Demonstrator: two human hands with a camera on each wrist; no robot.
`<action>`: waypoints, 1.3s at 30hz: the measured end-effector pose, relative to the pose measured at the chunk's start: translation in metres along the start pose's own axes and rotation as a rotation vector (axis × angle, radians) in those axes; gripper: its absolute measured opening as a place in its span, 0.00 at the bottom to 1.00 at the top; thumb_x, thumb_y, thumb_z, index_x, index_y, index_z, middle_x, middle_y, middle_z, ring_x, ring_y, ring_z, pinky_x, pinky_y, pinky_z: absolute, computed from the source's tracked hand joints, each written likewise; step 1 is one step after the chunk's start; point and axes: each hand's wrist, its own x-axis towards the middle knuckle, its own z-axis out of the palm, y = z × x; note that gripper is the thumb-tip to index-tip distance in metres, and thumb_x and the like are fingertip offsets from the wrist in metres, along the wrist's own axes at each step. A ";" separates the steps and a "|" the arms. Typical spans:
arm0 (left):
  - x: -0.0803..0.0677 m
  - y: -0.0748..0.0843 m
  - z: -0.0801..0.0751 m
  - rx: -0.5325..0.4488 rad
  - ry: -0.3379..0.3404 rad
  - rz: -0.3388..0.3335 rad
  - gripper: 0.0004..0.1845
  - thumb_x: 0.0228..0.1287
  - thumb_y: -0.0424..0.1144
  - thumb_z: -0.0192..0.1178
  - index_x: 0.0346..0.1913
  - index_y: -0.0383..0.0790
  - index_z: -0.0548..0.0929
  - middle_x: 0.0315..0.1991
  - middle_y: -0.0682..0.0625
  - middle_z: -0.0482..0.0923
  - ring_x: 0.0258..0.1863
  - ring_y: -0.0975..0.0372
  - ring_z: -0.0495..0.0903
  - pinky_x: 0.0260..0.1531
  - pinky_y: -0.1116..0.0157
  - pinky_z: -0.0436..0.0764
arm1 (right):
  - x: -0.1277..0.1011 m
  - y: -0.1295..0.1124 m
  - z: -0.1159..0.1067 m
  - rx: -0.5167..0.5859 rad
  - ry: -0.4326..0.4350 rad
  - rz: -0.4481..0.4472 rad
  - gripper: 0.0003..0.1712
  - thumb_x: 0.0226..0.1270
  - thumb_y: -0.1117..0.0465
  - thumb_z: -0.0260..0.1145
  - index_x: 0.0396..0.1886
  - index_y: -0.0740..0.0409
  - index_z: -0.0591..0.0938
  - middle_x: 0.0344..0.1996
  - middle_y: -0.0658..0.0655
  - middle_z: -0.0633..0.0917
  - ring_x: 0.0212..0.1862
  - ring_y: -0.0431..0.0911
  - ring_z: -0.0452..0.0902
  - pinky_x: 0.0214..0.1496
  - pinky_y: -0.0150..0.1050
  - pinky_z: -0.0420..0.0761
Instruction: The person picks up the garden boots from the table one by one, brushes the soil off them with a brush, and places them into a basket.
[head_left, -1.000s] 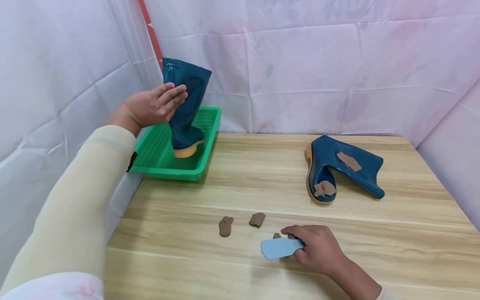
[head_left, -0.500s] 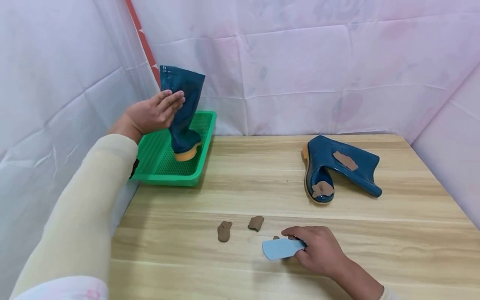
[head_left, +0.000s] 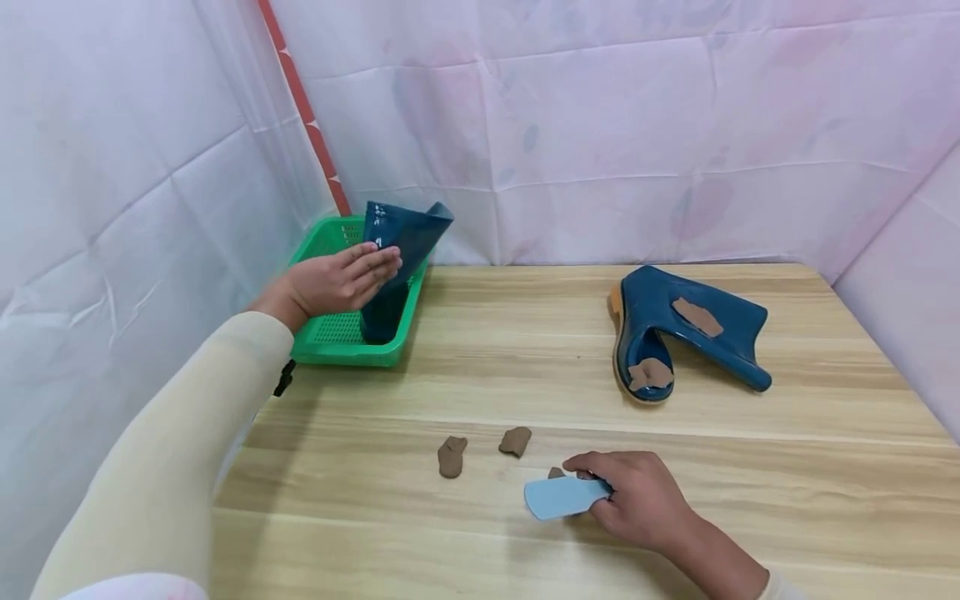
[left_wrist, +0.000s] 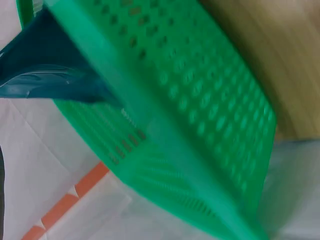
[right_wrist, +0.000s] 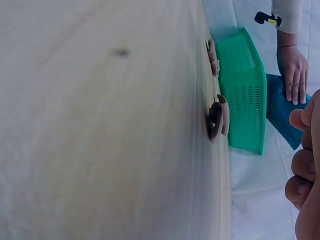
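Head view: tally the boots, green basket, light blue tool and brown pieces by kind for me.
Green basket: 1
Boots (held boot and lying boot): 2
Light blue tool: 1
Brown pieces on the lying boot: 2
Loose brown pieces: 3, one partly hidden
Visible total: 9

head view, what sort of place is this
Probably a makeshift indoor booth set up for tabletop work: creased, pale sheets hang behind and beside a wood-grain table, with a blue boot lying on it.
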 end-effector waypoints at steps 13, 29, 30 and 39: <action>0.008 0.023 -0.005 -0.081 -0.089 0.063 0.27 0.77 0.19 0.37 0.65 0.37 0.81 0.67 0.41 0.76 0.69 0.54 0.73 0.68 0.54 0.71 | 0.001 0.001 0.005 -0.012 0.011 -0.011 0.29 0.36 0.75 0.66 0.42 0.50 0.88 0.32 0.41 0.88 0.28 0.27 0.73 0.28 0.30 0.78; 0.054 0.054 -0.026 -0.267 -0.346 0.165 0.27 0.73 0.36 0.62 0.72 0.37 0.74 0.69 0.39 0.73 0.71 0.51 0.70 0.71 0.54 0.66 | 0.002 0.002 0.007 0.013 0.011 -0.021 0.30 0.37 0.76 0.68 0.43 0.49 0.88 0.32 0.41 0.88 0.29 0.27 0.73 0.29 0.29 0.77; 0.054 0.056 -0.026 -0.293 -0.305 0.151 0.26 0.73 0.36 0.62 0.71 0.36 0.76 0.67 0.38 0.75 0.69 0.51 0.72 0.70 0.54 0.69 | 0.002 0.001 0.007 0.016 0.008 -0.024 0.30 0.37 0.76 0.68 0.44 0.49 0.88 0.32 0.41 0.88 0.29 0.28 0.73 0.28 0.29 0.77; 0.083 0.077 -0.045 -0.411 -0.107 0.005 0.21 0.70 0.37 0.66 0.64 0.39 0.82 0.51 0.45 0.86 0.51 0.54 0.83 0.59 0.57 0.79 | 0.004 0.005 0.003 -0.021 0.025 -0.008 0.30 0.37 0.75 0.67 0.44 0.48 0.88 0.34 0.41 0.89 0.31 0.28 0.77 0.30 0.31 0.80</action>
